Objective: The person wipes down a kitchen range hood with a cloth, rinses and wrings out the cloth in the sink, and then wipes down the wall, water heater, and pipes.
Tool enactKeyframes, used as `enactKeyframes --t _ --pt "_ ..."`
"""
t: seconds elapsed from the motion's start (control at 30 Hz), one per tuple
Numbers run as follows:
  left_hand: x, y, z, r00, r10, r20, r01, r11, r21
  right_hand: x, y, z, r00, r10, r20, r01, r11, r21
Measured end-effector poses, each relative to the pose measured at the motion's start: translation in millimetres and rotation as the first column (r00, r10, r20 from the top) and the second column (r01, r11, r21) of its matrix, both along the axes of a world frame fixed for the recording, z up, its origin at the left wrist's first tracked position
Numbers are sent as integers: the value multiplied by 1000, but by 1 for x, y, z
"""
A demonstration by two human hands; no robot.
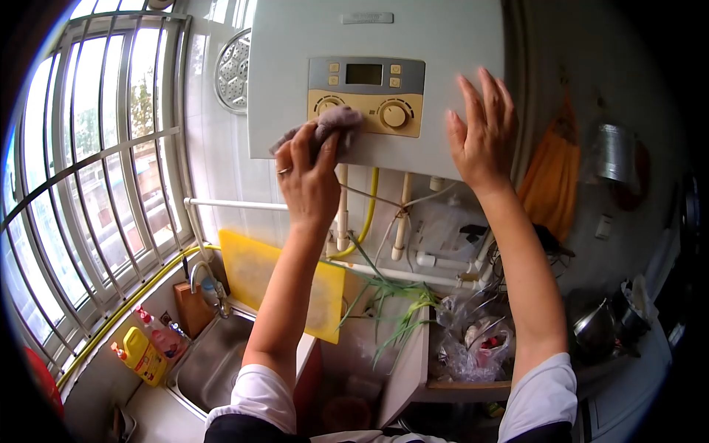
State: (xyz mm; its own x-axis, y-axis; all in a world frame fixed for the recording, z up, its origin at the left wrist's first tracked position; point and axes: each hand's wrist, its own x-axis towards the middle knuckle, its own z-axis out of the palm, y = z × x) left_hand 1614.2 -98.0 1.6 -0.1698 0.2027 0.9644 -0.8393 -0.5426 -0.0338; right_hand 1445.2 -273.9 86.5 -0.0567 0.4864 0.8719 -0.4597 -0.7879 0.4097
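A greyish-purple cloth (pixel 336 124) is bunched in my left hand (pixel 306 177), which presses it against the lower left of the boiler's control panel (pixel 369 80). The cloth partly covers the left dial, while the right dial (pixel 394 114) shows fully. My right hand (pixel 484 133) has its fingers spread at the right side of the white wall boiler (pixel 458 44); its palm faces the casing and it holds nothing. Whether its fingertips touch the casing, I cannot tell.
Pipes and a yellow hose (pixel 371 210) run below the boiler. A yellow cutting board (pixel 325 295) leans behind the steel sink (pixel 214 358). Green onions (pixel 399 303) and plastic bags (pixel 480 347) lie lower right. A barred window (pixel 96 148) is at left, an orange cloth (pixel 554 177) hangs right.
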Motion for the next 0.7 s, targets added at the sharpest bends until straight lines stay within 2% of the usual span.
enactKeyframes --t 0.07,0.13,0.2,0.27,0.33,0.43,0.47,0.53,0.6,0.7 --pt "10 5 5 999 -46 16 46 999 3 -1 3 -1 999 -37 -13 37 999 26" --pt "22 3 14 987 -143 73 151 980 -133 -1 3 -1 999 -45 -15 45 999 18" --pt "29 10 36 959 -264 98 282 908 -309 0 3 0 999 -50 -13 51 999 17" --pt "40 21 62 976 -206 75 218 947 -237 -1 3 -1 998 -63 -14 63 998 26" --pt "35 19 86 957 -288 21 289 953 -90 -1 5 -2 997 -70 -13 70 997 34" --pt "26 8 114 964 -33 262 -6 989 145 -1 7 -2 997 -72 -9 72 996 50" --pt "26 7 118 963 -36 267 -5 989 151 -1 7 -3 997 -74 -13 75 996 53" --pt "19 12 126 925 -98 368 -12 958 286 -1 5 -3 997 -76 -12 77 996 51" --pt "38 23 129 930 -63 363 -28 970 241 -1 5 -3 997 -74 -12 75 996 49" --pt "58 47 123 980 -63 188 29 984 174 -1 6 -4 995 -98 -13 99 993 66"
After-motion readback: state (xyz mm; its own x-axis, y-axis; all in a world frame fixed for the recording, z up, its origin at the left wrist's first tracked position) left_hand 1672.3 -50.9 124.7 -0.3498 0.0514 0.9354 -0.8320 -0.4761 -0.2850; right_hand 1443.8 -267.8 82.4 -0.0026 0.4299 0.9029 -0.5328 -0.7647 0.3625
